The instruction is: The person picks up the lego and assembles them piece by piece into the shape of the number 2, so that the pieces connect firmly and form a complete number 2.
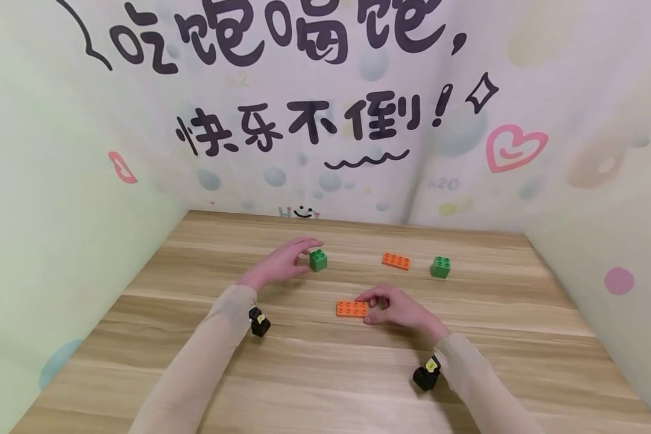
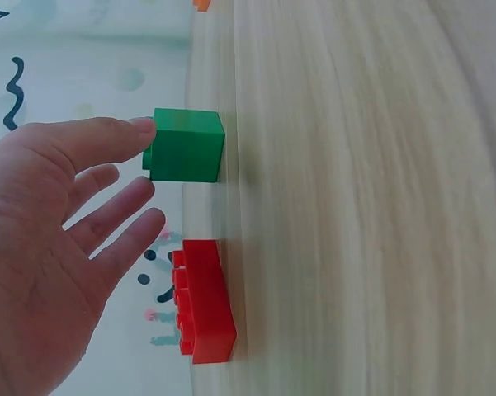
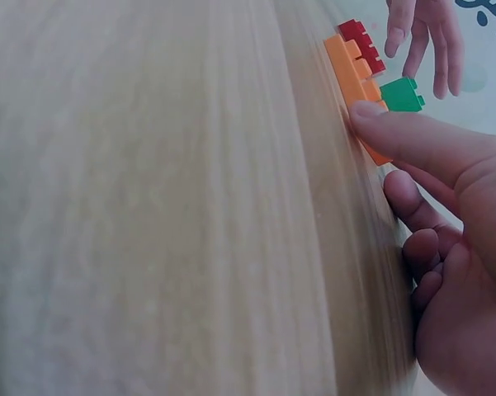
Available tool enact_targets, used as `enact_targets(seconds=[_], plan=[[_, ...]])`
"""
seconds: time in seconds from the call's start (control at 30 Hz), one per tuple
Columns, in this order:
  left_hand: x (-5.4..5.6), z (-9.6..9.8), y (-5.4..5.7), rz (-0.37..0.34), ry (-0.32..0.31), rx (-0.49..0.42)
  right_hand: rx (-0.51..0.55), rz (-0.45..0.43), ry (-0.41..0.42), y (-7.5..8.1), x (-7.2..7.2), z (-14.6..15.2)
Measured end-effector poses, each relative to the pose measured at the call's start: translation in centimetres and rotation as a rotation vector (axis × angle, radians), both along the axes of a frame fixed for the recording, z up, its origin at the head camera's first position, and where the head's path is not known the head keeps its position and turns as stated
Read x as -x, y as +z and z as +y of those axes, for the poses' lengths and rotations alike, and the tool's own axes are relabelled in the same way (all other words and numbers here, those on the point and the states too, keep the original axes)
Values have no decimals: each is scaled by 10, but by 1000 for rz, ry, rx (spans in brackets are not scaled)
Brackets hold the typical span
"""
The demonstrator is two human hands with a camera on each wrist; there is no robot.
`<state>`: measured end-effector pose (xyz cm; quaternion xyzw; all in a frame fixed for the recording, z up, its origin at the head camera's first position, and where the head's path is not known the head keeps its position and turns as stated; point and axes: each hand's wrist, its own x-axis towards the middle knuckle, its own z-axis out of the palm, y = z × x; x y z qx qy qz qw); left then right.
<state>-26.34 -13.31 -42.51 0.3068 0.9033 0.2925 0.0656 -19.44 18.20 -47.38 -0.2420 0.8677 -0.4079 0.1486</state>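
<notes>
My left hand (image 1: 283, 260) is beside a green two-by-two toy brick (image 1: 318, 260), with its fingers extended. In the left wrist view the thumb (image 2: 128, 136) overlaps the studded side of that green brick; whether it touches is unclear. A red studded brick (image 2: 206, 301) stands below the fingers there; in the head view the left hand hides it. My right hand (image 1: 396, 307) pinches the right end of an orange two-by-four brick (image 1: 351, 309) between thumb and index finger. Its other fingers are curled in, and the brick lies on the table, studs up.
Farther back on the wooden table (image 1: 314, 374) lie a second orange brick (image 1: 396, 261) and, to its right, another green brick (image 1: 441, 267). A printed curtain (image 1: 314, 181) rises along the table's back edge. Small black cameras (image 1: 426, 375) hang at both wrists.
</notes>
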Motion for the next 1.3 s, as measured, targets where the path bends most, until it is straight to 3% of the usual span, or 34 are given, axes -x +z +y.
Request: enact_targets(seconds=[0.37, 0.63, 1.1, 1.3], plan=[[10, 6, -8, -45, 7, -29, 24, 3, -2, 0, 1, 1], [9, 9, -10, -114, 23, -116, 25, -10, -15, -2, 1, 2], [16, 10, -13, -136, -23, -124, 47, 36, -42, 2, -2, 0], [13, 10, -15, -175, 10, -146, 37, 32, -25, 1, -1, 0]])
